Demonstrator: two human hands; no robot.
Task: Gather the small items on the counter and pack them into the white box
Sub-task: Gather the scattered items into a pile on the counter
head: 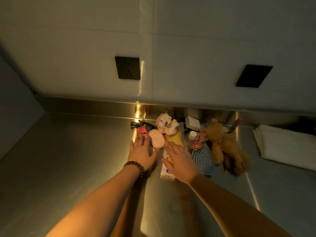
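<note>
A heap of small items lies on the steel counter [71, 151] by the back wall. My left hand [142, 151], with a bead bracelet at the wrist, rests flat with fingers apart beside a pink oval case [156, 140] and touches a small red toy [142, 131]. My right hand [181, 159] hovers open over a white tissue pack [166, 171] and a yellow packet [174, 137]. Behind these sit a floral scrunchie [166, 124], a small white box [192, 123], a brown teddy bear [225, 144], a blue oval mat [204, 159] and a checked bow [198, 141].
A folded white cloth [283, 144] lies at the right. Dark keys or clips [140, 124] sit by the backsplash. A small white-capped bottle [192, 135] stands among the items. Two black wall sockets [127, 68] hang on the tiles above. Bare steel spreads to the left and front.
</note>
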